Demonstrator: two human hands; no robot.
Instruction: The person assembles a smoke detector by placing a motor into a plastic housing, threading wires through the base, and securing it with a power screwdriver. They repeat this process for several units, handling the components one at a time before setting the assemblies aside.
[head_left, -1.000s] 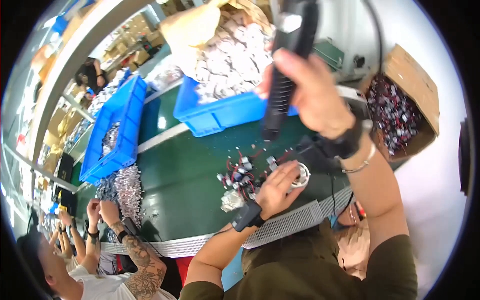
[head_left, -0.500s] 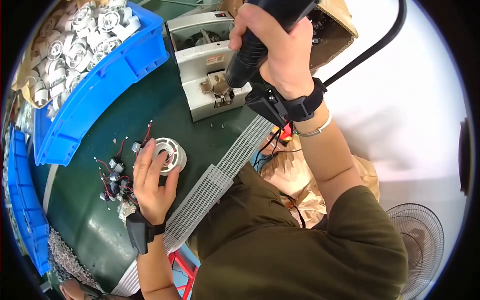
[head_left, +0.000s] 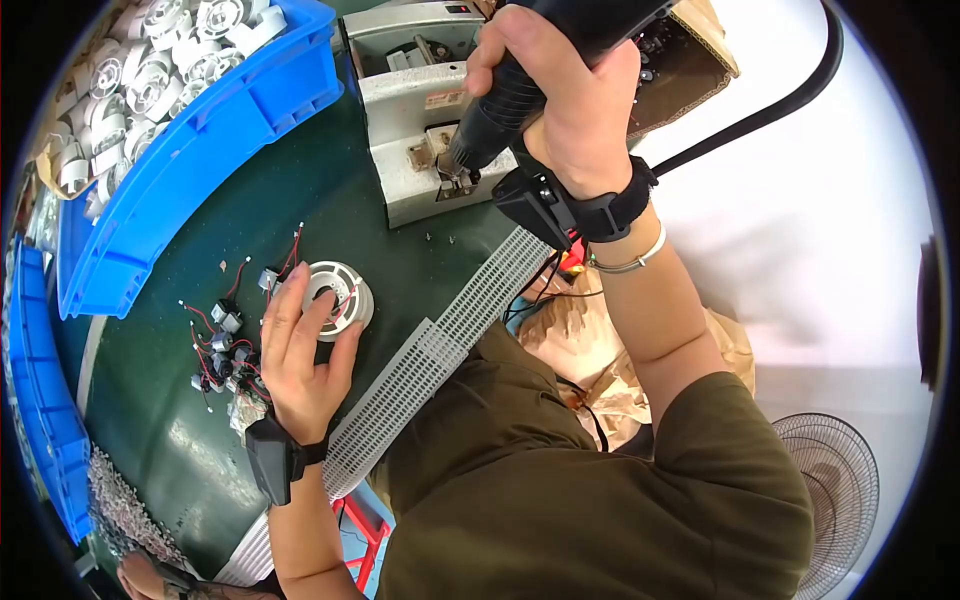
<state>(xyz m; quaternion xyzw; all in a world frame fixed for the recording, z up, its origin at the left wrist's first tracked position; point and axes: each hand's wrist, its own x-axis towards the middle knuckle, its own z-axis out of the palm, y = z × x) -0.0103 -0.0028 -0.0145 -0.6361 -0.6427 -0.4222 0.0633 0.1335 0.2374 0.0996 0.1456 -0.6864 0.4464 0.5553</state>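
Note:
My right hand (head_left: 570, 110) is closed round a black electric screwdriver (head_left: 497, 112), held tilted at the top of the view. Its nose is over the pick-up point of a grey metal screw feeder (head_left: 420, 110); the bit's tip is hard to make out there. On the green table, my left hand (head_left: 305, 355) holds a white round plastic housing (head_left: 362, 300), fingers on its left side and thumb at its near edge. Inside the housing I see a dark centre and a bit of red wire. Several small motors (head_left: 222, 342) with red and black wires lie just left of that hand.
A blue bin (head_left: 215, 150) full of white plastic housings stands far left, another blue bin (head_left: 50, 400) at the left edge. Loose screws (head_left: 440, 238) lie before the feeder. An open cardboard box (head_left: 690, 90) is behind my right hand. Another person's hand (head_left: 145, 575) shows lower left.
The screwdriver's nose has shifted slightly left and down over the feeder's pick-up point. My left hand stays on the housing. The whole view has shifted a little.

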